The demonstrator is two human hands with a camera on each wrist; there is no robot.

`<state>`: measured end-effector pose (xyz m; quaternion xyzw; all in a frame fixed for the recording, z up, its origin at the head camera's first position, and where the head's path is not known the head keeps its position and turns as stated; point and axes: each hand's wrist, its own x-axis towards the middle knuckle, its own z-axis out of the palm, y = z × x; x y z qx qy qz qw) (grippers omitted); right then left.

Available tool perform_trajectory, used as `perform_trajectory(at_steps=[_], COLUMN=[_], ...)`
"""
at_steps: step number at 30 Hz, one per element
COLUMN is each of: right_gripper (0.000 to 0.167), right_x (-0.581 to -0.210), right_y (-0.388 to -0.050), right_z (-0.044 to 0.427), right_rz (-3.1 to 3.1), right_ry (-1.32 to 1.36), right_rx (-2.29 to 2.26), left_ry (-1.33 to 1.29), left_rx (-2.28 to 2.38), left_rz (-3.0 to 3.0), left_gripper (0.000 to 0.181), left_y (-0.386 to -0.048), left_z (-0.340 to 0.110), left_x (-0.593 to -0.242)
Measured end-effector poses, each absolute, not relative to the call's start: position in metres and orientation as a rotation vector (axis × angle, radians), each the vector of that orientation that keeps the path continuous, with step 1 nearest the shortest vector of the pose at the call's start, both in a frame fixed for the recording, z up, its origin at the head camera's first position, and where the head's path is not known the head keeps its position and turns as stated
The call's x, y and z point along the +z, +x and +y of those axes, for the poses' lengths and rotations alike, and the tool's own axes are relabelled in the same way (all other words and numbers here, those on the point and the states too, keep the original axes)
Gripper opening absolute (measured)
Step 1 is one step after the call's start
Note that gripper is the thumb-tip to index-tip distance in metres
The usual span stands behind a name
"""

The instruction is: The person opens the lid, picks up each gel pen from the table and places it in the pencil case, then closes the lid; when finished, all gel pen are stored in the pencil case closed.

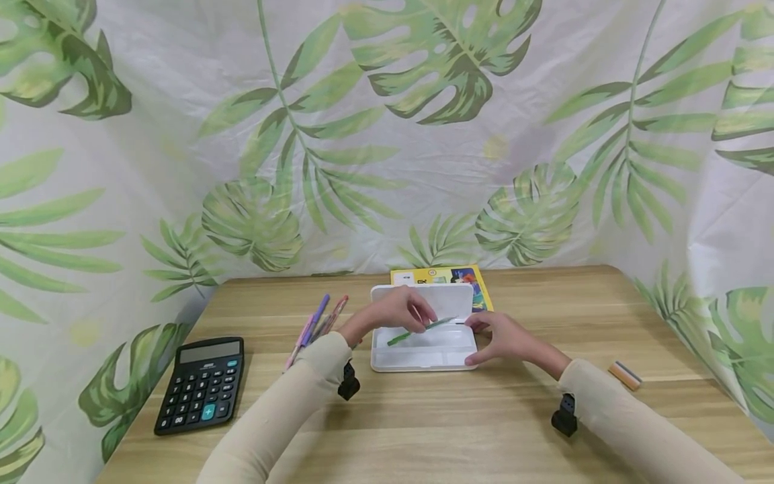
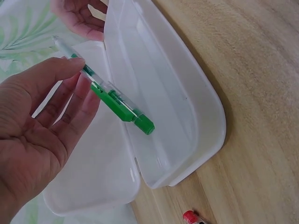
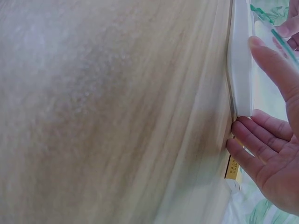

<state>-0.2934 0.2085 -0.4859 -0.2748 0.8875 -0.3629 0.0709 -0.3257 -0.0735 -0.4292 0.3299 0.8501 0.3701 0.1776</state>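
My left hand (image 1: 400,309) pinches a clear pen with a green clip and end (image 2: 112,100) between thumb and fingers. It holds the pen slanted above a white pencil case (image 1: 423,368), whose lid (image 1: 447,297) stands raised at the back. Inside, the case has a long compartment and narrower ones along the front; no pens show in it. At the case's right end, my right hand (image 1: 503,338) grips it, thumb at the front corner and fingers at the back, as the right wrist view (image 3: 275,154) also shows.
Several pens (image 1: 314,326) lie left of the case, partly behind my left forearm. Farther left is a black calculator (image 1: 201,383). A yellow booklet (image 1: 480,289) lies behind the lid. A small striped eraser (image 1: 625,375) is at the right. A leaf-patterned cloth hangs behind the table.
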Motion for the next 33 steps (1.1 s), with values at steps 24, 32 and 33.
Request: perform_trajectory(at_steps=[24,32,33], right_gripper=[0.059,0.061,0.061], right_x=[-0.485,-0.483,-0.483], right_y=[-0.293,-0.292,-0.292], right_z=[0.208,0.207,0.207], right_rz=[2.679,2.679,2.681], right_ry=[-0.815,-0.815,-0.81], right_rx=[-1.062,-1.069,-1.068], left_ry=[0.978,0.987,0.99], left_rx=[0.961,0.995,0.996], left_rz=[2.363,2.355,2.355], left_gripper=[0.021,0.019,0.02], left_y=[-0.329,-0.329,-0.329], left_z=[-0.069,-0.067,-0.067], left_x=[-0.451,-0.46,-0.459])
